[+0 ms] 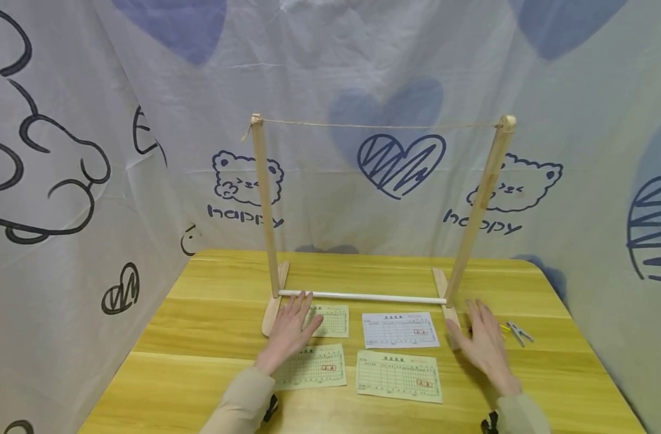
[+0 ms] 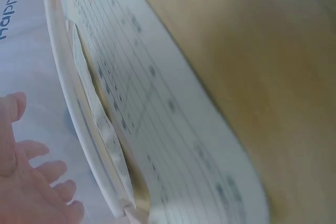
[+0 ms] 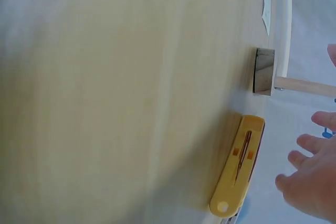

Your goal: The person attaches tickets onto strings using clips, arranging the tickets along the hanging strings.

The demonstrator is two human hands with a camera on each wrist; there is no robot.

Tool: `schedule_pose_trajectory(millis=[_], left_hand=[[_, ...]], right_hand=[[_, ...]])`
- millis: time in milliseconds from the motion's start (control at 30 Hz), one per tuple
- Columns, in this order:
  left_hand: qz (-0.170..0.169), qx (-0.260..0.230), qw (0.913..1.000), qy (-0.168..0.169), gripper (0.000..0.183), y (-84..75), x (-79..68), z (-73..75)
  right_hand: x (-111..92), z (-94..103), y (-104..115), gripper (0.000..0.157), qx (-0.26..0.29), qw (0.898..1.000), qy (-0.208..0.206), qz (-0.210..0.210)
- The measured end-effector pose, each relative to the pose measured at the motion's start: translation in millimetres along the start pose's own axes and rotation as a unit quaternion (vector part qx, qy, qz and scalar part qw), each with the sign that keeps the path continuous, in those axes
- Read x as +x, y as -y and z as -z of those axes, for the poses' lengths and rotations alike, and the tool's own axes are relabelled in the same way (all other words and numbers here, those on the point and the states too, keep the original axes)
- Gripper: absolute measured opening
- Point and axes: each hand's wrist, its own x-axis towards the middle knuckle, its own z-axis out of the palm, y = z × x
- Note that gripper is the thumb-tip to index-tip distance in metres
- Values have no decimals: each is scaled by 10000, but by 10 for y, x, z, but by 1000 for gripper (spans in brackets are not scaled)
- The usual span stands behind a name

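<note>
My left hand (image 1: 290, 330) has its fingers spread above the left printed slips, covering part of the back left slip (image 1: 336, 321). In the left wrist view, the fingers (image 2: 51, 171) hold nothing. My right hand (image 1: 487, 342) is over the table beside the right foot of the wooden frame, its fingers apart and without anything in them. A yellow clothespin (image 3: 239, 166) lies near it, mostly hidden by the hand in the head view. Just to the right is a grey clothespin (image 1: 519, 333). A white slip (image 1: 400, 330) and pale green slips (image 1: 398, 375) lie between the hands.
A wooden frame stands on the table (image 1: 222, 337), with a left post (image 1: 266, 211), a right post (image 1: 478, 217) and a white crossbar (image 1: 368, 296). Twine (image 1: 374, 126) stretches between the post tops. A printed curtain (image 1: 319, 60) hangs behind and at both sides.
</note>
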Motion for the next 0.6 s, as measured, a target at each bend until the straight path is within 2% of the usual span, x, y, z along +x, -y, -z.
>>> schedule_pose_trajectory(millis=[233,433,600], left_hand=[[-223,-396,9989,57,58,-60,114,-104],[-393,-543,9977,70,50,-70,167,-173],[-434,-624,9966,323,48,-39,172,-204]], right_hand=[[-22,-15,40,74,583,9978,196,-264],[-34,-29,36,72,629,9969,294,-358],[-30,-38,16,72,601,9958,472,-494]])
